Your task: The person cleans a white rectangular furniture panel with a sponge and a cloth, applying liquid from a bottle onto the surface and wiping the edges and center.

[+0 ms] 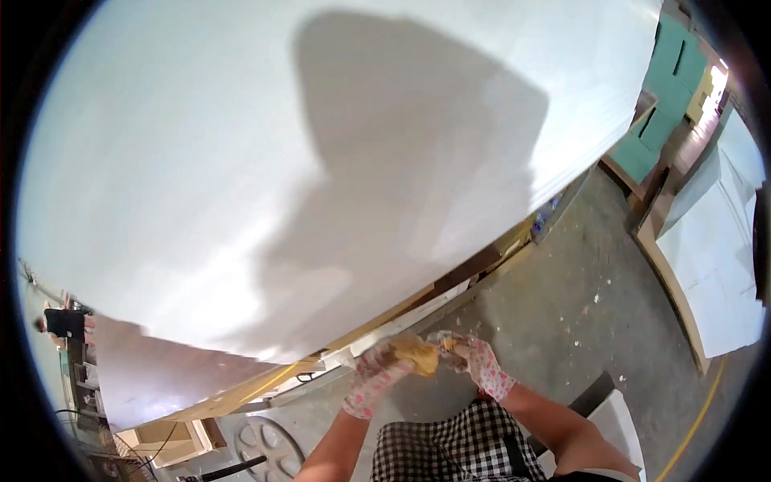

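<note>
Both of my hands wear white gloves with pink dots, stained brown at the fingers, and are held close together in front of my lap. My left hand (384,371) grips a crumpled yellow sponge-like piece (418,356); whether it is sponge or cloth is unclear. Just to the right, my right hand (475,361) has its fingers curled together. A small orange-yellow bit shows at those fingertips, too small to name. Beyond the hands a large stack of white sheets (185,177) fills the upper view, with a broad shadow across it.
White sheets (715,249) lie on a board at the right, near green panels (658,104). A grey spoked wheel (269,448) and an open carton (165,442) are at the lower left. Another person (64,323) stands far left. A yellow line (695,422) crosses the floor.
</note>
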Demonstrator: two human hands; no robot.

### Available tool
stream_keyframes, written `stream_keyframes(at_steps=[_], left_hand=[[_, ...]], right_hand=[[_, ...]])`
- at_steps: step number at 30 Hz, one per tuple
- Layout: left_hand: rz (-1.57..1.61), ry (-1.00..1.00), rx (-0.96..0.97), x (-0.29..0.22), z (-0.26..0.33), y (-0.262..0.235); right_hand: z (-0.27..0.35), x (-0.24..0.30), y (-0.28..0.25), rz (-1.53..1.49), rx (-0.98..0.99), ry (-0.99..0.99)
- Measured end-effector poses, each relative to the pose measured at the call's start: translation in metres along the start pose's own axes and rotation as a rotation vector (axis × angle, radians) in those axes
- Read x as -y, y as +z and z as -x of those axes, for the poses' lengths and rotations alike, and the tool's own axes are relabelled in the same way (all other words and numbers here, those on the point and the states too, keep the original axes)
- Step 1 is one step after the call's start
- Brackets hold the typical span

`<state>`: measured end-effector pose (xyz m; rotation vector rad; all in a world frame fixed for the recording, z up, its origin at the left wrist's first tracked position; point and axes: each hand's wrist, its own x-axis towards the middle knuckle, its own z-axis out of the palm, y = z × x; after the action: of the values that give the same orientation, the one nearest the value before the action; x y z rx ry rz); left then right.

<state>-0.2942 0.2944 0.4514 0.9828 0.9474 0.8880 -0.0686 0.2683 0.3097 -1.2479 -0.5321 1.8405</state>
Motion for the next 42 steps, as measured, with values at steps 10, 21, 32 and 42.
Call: stream_keyframes(at_steps=[10,21,32,42], left_hand=[[-0.208,-0.075,0.245,-0.163,0.077,0.055],[-0.237,0.002,0.137,-0.305,0.115,0.099],[-0.631,-0.070,0.123,-0.276,0.072,0.125],[-0.606,0.045,0.286,-0.215,-0.034,0.183]], right_hand=[[0.137,0.068,0.016,0.025,-0.016,0.203],[0.216,0.218,0.049,0.196,0.169,0.197],[0.135,0.284,-0.056,0.503,0.070,-0.409],[0.200,0.293,-0.114,0.039,-0.384,-0.139]])
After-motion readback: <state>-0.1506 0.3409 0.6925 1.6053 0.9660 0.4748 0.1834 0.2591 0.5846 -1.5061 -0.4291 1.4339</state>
